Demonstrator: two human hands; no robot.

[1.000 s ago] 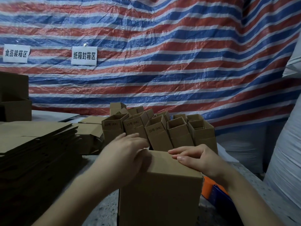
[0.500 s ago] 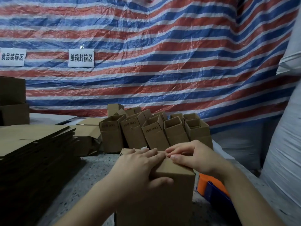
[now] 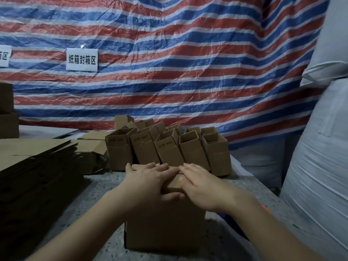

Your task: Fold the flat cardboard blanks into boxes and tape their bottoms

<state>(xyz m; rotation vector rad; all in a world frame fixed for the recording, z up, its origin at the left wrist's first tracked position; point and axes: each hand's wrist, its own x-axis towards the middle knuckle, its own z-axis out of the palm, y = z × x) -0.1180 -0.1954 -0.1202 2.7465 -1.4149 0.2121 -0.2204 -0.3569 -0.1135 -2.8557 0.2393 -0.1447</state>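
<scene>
A box (image 3: 163, 228) stands on the speckled worktop (image 3: 105, 187) at the centre front, its closed flaps turned up. The left hand (image 3: 150, 182) lies flat on the left flap, fingers straight, thumb hooked over the near edge. The right hand (image 3: 202, 187) lies flat on the right flap, fingers straight. The fingertips of the two hands nearly meet at the seam, where a dark gap shows between the flaps. Neither grip encloses anything; both hands press with open palms.

Just behind stands a cluster of finished boxes (image 3: 167, 149), open tops up, several tilted against one another. A stack of blanks (image 3: 37, 166) lies at the left. A striped tarp (image 3: 188, 72) bearing a sign (image 3: 82, 59) hangs behind. No tape is seen on the seam, and no dispenser can be made out.

Handling, as judged: the box is light, thin corrugated board, stiff along its panels but springy at the creases, so the flaps will likely lift if released. Pressure near the seam keeps them level; one flat hand should suffice while the other fetches tape. To move the box, hold opposite side walls near the corners, where the board resists denting.
</scene>
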